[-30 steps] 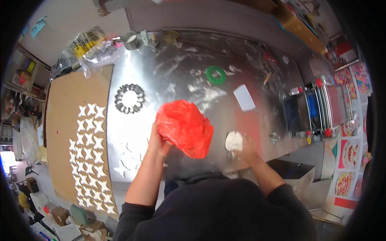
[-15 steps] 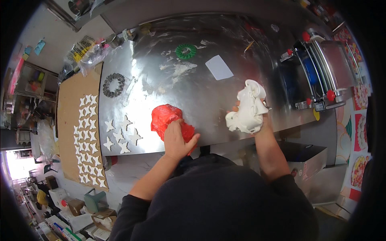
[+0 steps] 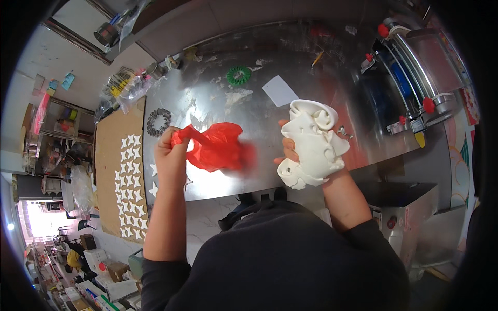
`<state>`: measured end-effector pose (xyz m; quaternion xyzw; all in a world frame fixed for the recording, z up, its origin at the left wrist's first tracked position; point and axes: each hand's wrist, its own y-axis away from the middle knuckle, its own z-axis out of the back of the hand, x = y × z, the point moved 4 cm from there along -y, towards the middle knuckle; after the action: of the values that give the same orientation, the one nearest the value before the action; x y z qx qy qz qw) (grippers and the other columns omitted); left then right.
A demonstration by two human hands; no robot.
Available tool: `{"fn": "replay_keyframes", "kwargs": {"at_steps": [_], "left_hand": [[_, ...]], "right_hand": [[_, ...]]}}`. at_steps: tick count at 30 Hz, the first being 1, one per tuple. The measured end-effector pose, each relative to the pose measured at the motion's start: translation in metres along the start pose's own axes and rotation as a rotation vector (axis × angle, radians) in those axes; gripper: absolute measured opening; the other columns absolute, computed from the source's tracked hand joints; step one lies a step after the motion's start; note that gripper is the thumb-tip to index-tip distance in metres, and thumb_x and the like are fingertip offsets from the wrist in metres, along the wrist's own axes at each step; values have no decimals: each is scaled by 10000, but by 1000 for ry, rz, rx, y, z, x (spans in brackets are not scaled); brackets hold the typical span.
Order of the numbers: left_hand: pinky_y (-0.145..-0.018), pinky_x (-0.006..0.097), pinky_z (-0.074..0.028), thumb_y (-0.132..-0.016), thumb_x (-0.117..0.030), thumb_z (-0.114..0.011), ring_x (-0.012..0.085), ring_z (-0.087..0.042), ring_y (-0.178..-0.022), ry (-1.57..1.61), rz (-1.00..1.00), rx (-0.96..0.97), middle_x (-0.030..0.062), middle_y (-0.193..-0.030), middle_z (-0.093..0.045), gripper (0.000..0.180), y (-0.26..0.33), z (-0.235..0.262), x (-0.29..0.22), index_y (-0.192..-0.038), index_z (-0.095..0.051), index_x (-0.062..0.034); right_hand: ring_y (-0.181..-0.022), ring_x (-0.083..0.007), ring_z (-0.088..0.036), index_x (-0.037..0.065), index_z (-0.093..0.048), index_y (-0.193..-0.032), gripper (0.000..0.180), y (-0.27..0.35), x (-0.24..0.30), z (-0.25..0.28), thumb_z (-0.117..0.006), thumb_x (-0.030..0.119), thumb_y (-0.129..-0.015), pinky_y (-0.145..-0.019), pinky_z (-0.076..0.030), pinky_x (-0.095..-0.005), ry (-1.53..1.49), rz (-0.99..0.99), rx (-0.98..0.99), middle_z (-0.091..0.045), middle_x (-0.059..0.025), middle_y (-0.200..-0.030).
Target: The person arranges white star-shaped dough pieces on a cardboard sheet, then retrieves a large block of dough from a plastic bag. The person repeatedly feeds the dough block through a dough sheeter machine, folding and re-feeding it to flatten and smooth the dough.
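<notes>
The left one of two head-worn fisheye cameras looks steeply down from above and behind the left fingers (image 3: pixel 167 141) and right fingers (image 3: pixel 290 149), facing forward over the table (image 3: pixel 311 83). It sits close: the shirt (image 3: pixel 290 249) fills much of the view below them. The wide lens reaches the board (image 3: pixel 108 171) leftward, the machine (image 3: pixel 426 57) rightward and the wall (image 3: pixel 233 19) beyond.

A white card (image 3: pixel 279 91) with rounded corners lies on the steel bench (image 3: pixel 290 62). Just left of the card sits a green scalloped ring (image 3: pixel 229 76); farther left and lower in view, a dark fluted metal ring (image 3: pixel 150 124). Up and right from the card is a thin yellow stick (image 3: pixel 317 59). Well right of it stands a silver roller machine (image 3: pixel 430 62) with red knobs. Clear plastic bags (image 3: pixel 136 90) are bunched well to its left.
</notes>
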<state>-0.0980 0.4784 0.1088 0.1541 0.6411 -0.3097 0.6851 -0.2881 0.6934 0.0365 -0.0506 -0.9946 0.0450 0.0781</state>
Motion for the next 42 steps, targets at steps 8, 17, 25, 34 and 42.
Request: {"fn": "replay_keyframes", "kwargs": {"at_steps": [8, 17, 25, 34, 42], "left_hand": [[-581, 339, -353, -450, -241, -779, 255, -468, -493, -970, -704, 311, 52, -502, -447, 429, 14, -27, -48, -521, -376, -109], [-560, 340, -338, -499, -297, -789, 255, -429, -482, -843, -598, 78, 50, -498, -390, 454, 46, -19, -13, -528, -377, -110], [-591, 342, -355, -525, -359, -785, 276, -435, -529, -613, -433, 139, 67, -548, -406, 485, 45, -6, 8, -575, -385, -89], [-614, 349, -370, -542, -307, -766, 285, -458, -557, -515, -609, 166, 62, -562, -448, 395, 42, -28, -17, -588, -435, -96], [-586, 354, -385, -466, -449, -780, 276, -489, -547, -310, -728, 541, 68, -566, -461, 489, 66, -99, -18, -587, -453, -105]], "right_hand": [[-865, -268, -598, 53, -355, -1397, 756, -50, 21, -69, -557, 533, -848, -994, -403, -567, 44, 271, 297, -560, -140, -1012], [-973, -223, -628, 120, -509, -1219, 519, -101, -62, 10, -641, 419, -816, -870, -531, -439, 46, 137, -56, -618, -72, -1058], [-923, -256, -614, 2, -365, -1373, 751, -57, -76, 10, -659, 374, -791, -794, -522, -396, 60, -348, 1, -598, -158, -1042], [-1049, -138, -580, 57, -547, -1265, 463, -65, -70, 8, -584, 228, -837, -890, -465, -310, 1162, -1209, 57, -624, -82, -1143], [-1117, -250, -556, 60, -583, -1198, 486, -84, -125, -8, -660, 322, -795, -892, -446, -383, 2192, -1115, 311, -593, -152, -1198]]}}
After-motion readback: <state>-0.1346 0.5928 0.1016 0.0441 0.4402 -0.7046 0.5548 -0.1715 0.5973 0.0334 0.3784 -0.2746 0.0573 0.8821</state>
